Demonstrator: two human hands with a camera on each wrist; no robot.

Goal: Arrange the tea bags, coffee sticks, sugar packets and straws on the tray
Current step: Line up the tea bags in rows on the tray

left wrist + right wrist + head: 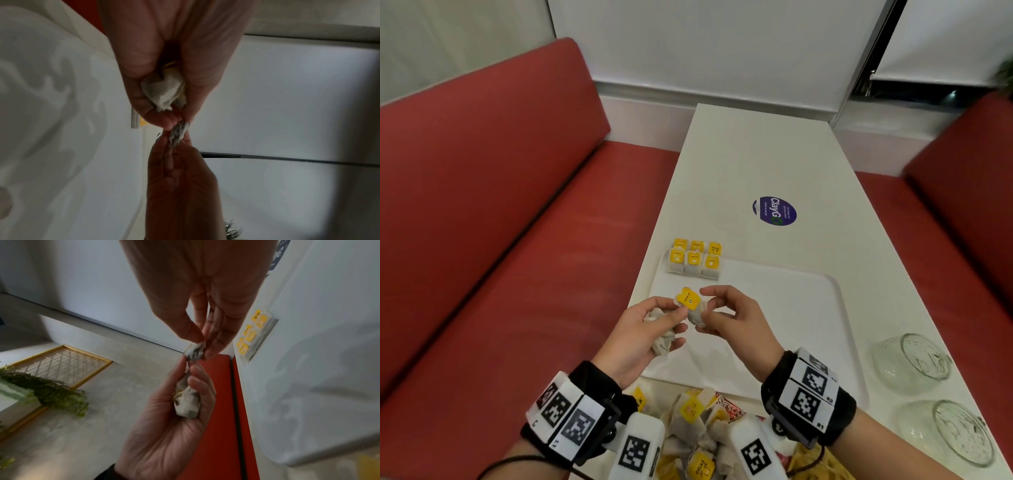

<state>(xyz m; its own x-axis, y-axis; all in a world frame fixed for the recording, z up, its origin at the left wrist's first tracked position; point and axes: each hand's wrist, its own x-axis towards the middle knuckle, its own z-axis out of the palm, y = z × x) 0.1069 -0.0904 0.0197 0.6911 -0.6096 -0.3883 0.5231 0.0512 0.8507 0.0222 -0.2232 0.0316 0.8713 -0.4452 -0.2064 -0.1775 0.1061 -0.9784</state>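
Above the near left part of the white tray (pixel 791 308), both hands meet on one tea bag (pixel 690 301) with a yellow tag. My left hand (pixel 680 311) pinches it between thumb and forefinger while a crumpled bunch of tea bags (pixel 662 337) sits in its palm. My right hand (pixel 703 310) pinches the same bag from the other side. The left wrist view shows the bunch (pixel 164 91) in the left hand (pixel 174 123), and the shared bag (pixel 177 133) against the right hand (pixel 179 170). Two rows of tea bags (pixel 695 258) lie at the tray's far left corner.
A loose pile of tea bags (pixel 698 428) and a red coffee stick (pixel 729 409) lie at the table's near edge. Two glass bowls (pixel 914 363) (pixel 955 435) stand to the right of the tray. Red benches (pixel 517 240) flank the table, and a purple sticker (pixel 774 210) lies further back.
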